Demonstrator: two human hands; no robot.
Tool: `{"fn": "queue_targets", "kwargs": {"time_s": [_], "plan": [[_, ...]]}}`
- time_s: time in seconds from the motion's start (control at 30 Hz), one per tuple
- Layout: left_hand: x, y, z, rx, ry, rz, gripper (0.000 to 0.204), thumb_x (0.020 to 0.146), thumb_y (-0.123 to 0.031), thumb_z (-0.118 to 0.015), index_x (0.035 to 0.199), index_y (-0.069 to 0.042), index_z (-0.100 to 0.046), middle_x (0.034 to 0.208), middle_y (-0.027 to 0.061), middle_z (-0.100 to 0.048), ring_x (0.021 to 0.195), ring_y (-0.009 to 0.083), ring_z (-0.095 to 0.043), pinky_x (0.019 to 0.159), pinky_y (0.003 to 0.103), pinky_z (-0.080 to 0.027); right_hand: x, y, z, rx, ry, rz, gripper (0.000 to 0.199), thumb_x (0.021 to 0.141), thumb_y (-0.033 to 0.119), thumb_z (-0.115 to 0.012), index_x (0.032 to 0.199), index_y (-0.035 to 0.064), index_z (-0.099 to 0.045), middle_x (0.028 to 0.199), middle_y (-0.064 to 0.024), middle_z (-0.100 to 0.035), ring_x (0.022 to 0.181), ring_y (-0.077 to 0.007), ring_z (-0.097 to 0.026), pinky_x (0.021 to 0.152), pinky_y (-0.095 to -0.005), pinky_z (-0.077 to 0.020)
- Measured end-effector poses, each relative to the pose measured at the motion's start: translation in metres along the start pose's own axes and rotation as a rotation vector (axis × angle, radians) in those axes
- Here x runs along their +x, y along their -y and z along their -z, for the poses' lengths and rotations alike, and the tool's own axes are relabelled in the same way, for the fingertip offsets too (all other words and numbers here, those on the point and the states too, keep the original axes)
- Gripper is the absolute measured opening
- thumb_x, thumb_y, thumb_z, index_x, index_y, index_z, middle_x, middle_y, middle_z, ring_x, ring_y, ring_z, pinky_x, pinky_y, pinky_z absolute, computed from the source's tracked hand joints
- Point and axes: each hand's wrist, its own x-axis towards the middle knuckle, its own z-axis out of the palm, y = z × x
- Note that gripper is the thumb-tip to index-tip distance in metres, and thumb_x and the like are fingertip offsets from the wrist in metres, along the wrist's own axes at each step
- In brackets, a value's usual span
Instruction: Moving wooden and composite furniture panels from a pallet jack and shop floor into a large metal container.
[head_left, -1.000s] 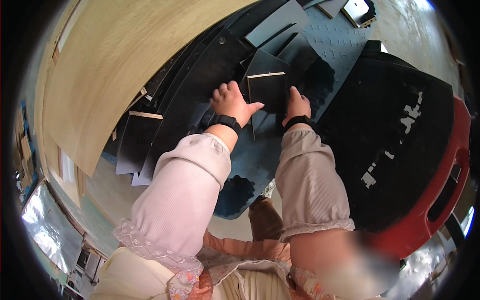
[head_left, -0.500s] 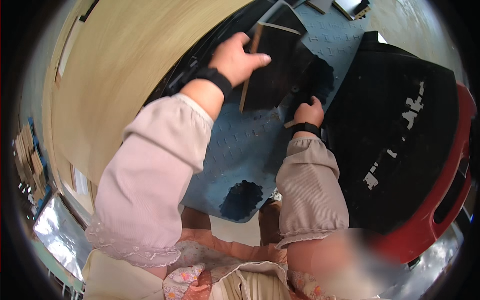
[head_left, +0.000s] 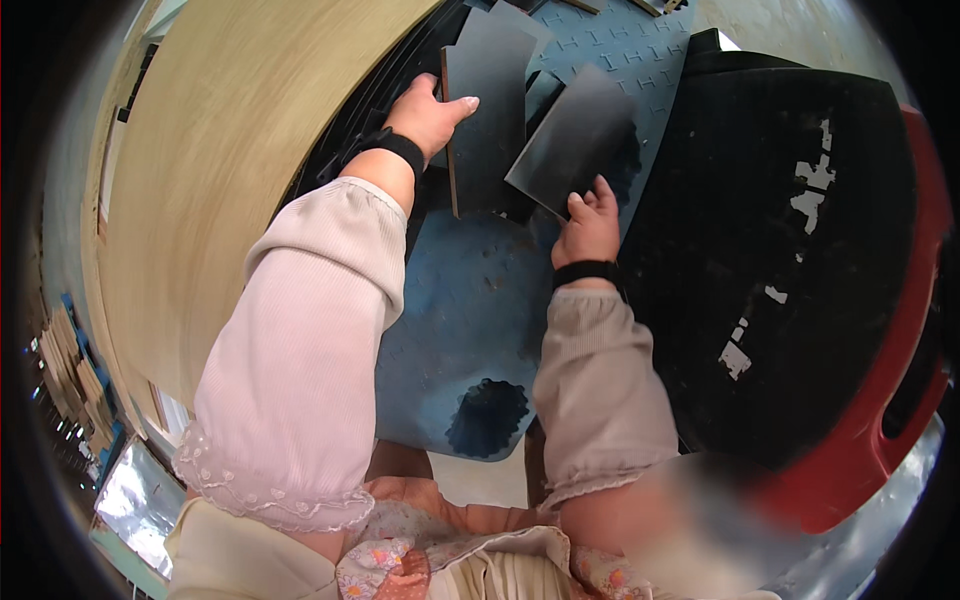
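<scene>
My left hand (head_left: pixel 430 115) grips a flat dark rectangular board (head_left: pixel 488 130) at its left edge, with the thumb over the edge. That edge shows a thin brown side, and the board stands tilted. To its right, my right hand (head_left: pixel 588 228) pinches a second dark board (head_left: pixel 578 135) near its lower right corner; this one slants up and away. Another dark piece lies partly hidden beneath and between the two boards. Below them is a blue textured mat (head_left: pixel 450 310).
At the left rises a large pale wood-coloured panel (head_left: pixel 220 170). A black bin-like surface with torn white label scraps (head_left: pixel 760 230) and a red rim (head_left: pixel 905 310) stands at the right. A dark patch (head_left: pixel 487 415) marks the mat's near end. More pieces (head_left: pixel 650 8) lie at the far end.
My right hand has raised the second board, which now lies apart from the left one at a slant. The board in my left hand has turned more upright, its face now catching light.
</scene>
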Motion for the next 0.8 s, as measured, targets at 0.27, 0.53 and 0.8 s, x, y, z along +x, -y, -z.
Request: {"fn": "queue_targets", "kwargs": {"time_s": [0.27,0.53,0.8], "plan": [[0.001,0.004,0.008,0.188,0.097,-0.093,0.062,0.075,-0.026,-0.067,0.120,0.006,-0.038,0.102,0.0170,-0.057,0.093,0.0227,-0.057,0.083,0.032,-0.044,0.006,-0.001,-0.016,0.051,0.293,-0.330,0.046,0.084,0.002,-0.052,0.125,0.0160,-0.039,0.113,-0.0019,-0.051,0.101,-0.0172,-0.050,0.086,-0.0332,-0.0382],[-0.046,-0.003,0.031,-0.261,0.341,0.140,0.075,0.063,-0.015,-0.070,0.128,0.001,-0.035,0.115,0.0132,-0.052,0.110,0.0249,-0.044,0.098,0.034,-0.028,-0.022,-0.013,-0.003,0.198,0.386,-0.309,0.056,0.082,-0.004,-0.049,0.133,0.0038,-0.028,0.126,-0.0092,-0.044,0.115,-0.0207,-0.042,0.100,-0.0323,-0.0297],[-0.129,0.048,0.064,-0.395,0.486,0.354,0.061,0.061,-0.005,-0.064,0.118,0.004,-0.045,0.107,0.0100,-0.056,0.101,0.0206,-0.050,0.092,0.031,-0.036,-0.104,-0.010,0.028,0.114,0.474,-0.570,0.068,0.067,-0.006,-0.058,0.129,0.0056,-0.033,0.119,-0.0085,-0.048,0.110,-0.0244,-0.048,0.096,-0.0365,-0.0372]]}}
